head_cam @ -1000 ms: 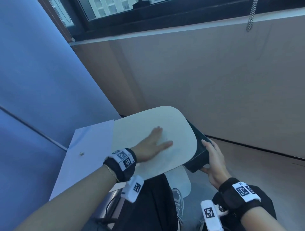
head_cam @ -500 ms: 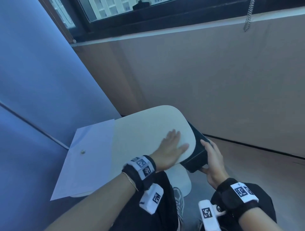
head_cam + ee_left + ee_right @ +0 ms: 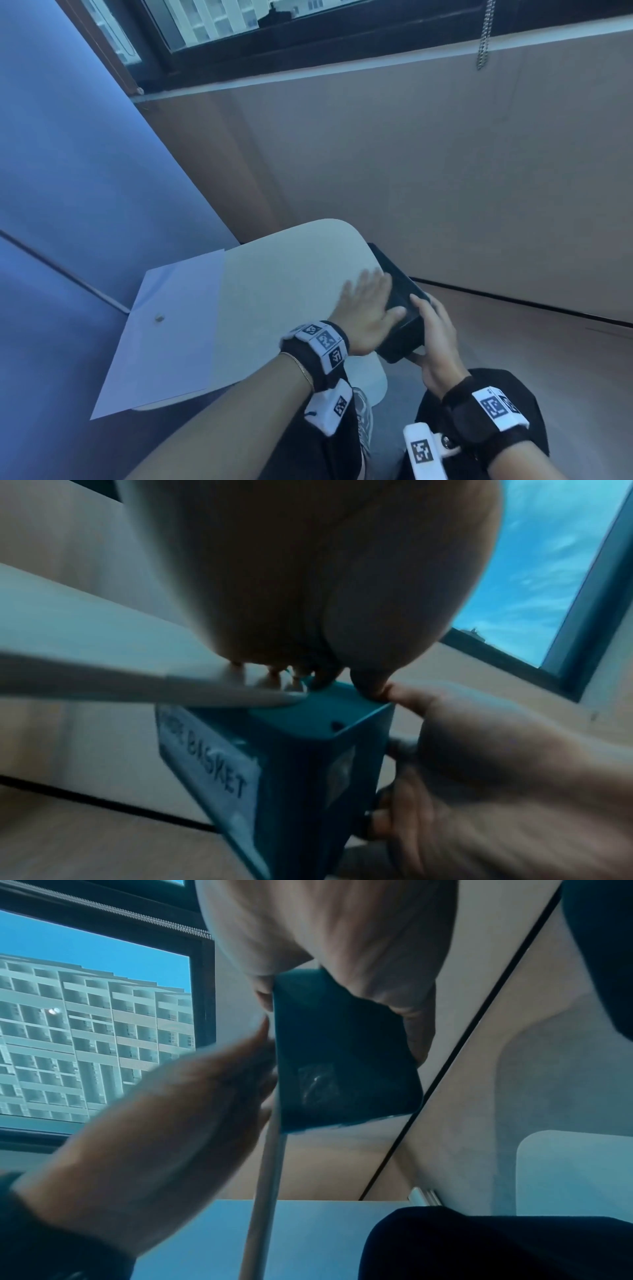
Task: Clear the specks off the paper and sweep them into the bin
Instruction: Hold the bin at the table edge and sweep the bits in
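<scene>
A white sheet of paper lies on the left part of the small cream table, overhanging its left edge, with one small tan speck on it. My left hand lies flat with straight fingers at the table's right edge, its fingertips over the rim of a dark blue bin. My right hand grips the bin's near end and holds it tilted against the table edge. The left wrist view shows the bin with a label reading BASKET, the right hand round its side.
A blue partition wall stands close on the left. A beige wall under a window sill lies ahead. My dark-trousered legs and a shoe are under the table, above beige floor at the right.
My left hand has slid flat across the table from its middle to the right edge, ending over the bin's rim. The right hand has kept holding the bin there.
</scene>
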